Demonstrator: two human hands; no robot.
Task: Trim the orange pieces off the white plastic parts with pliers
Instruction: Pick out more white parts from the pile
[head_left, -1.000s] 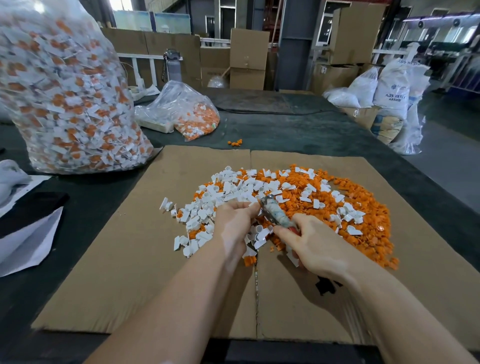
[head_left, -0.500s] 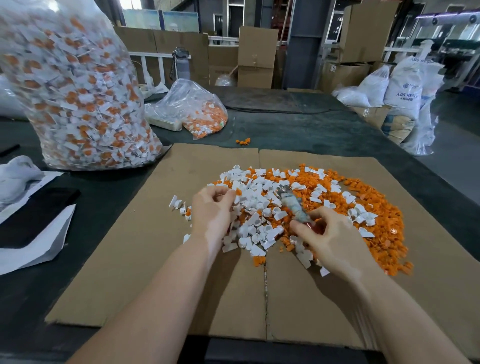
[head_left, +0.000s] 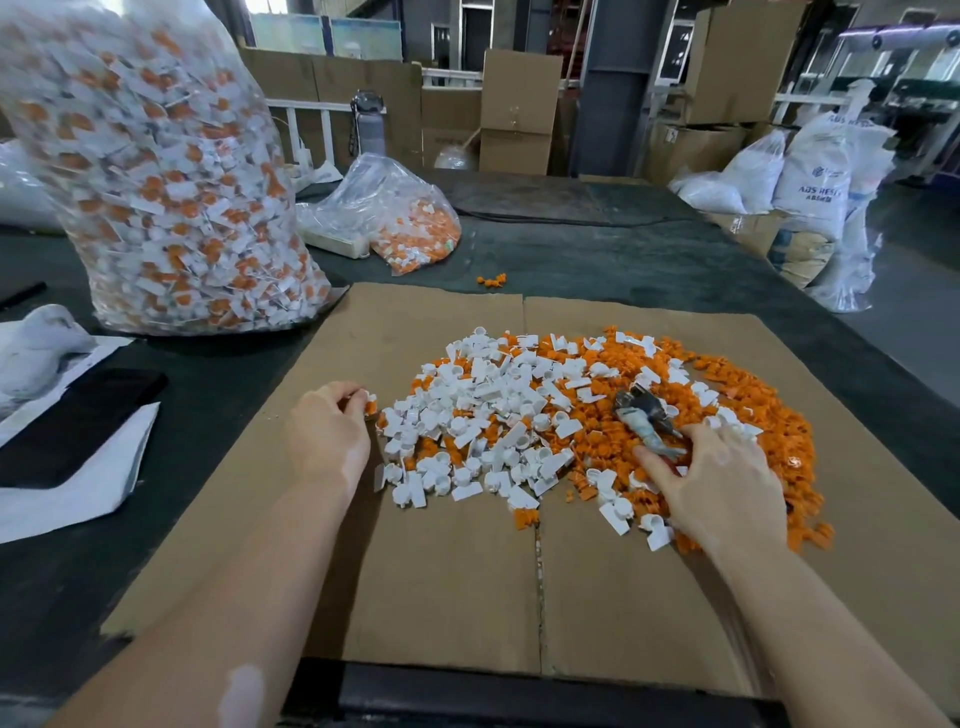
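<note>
1. Pinching a small white-and-orange part (head_left: 368, 404) at its fingertips, the left hand (head_left: 327, 434) sits at the left edge of the pile, fingers curled round the piece.
2. Right hand (head_left: 719, 483) grips the pliers (head_left: 647, 418) by the handles; the worn metal head points up and away over the orange scraps. Whether the jaws are apart cannot be told.
3. White plastic parts (head_left: 493, 410) are heaped at the middle of the cardboard sheet (head_left: 441, 571); loose orange pieces (head_left: 769, 415) spread toward its right edge.
4. Big clear bag (head_left: 156, 176) of untrimmed parts stands at the sheet's far left corner, on the dark table (head_left: 597, 260).
5. Smaller bag (head_left: 400, 218) lies beyond the sheet's far edge. A few orange bits (head_left: 491, 280) lie on the table just past that edge.
6. Black flat object (head_left: 78, 421) on white paper lies near the table's left edge.
</note>
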